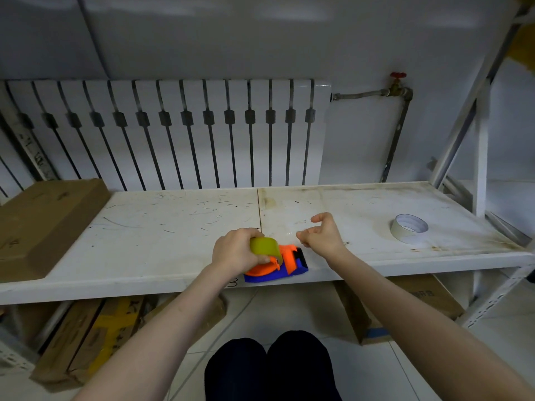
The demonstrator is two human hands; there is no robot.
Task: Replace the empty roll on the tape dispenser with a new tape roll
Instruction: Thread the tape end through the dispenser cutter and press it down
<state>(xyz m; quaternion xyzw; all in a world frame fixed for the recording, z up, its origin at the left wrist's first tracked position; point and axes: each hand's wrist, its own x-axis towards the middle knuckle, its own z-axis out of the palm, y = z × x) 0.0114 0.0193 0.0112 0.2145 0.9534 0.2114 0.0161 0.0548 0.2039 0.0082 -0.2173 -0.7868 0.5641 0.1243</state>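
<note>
We found the orange-and-blue plastic tape dispenser (pixel 278 267) lying at the front edge of the scuffed white surface (pixel 173 227), its long axis running left to right, black-tipped end pointing right. Our left hand (pixel 236 253) had its grip clenched on its yellow-green roll end. Our right hand (pixel 322 234) hovered released just beside. A white tape roll (pixel 408 228) lay flat well apart, right; a brown cardboard box (pixel 43 224) stood left.

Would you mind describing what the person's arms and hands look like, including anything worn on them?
Both forearms are bare to the frame edge, with no sleeves in view. The left hand and right hand wear no gloves, and no rings, watch or bracelets are visible.
</note>
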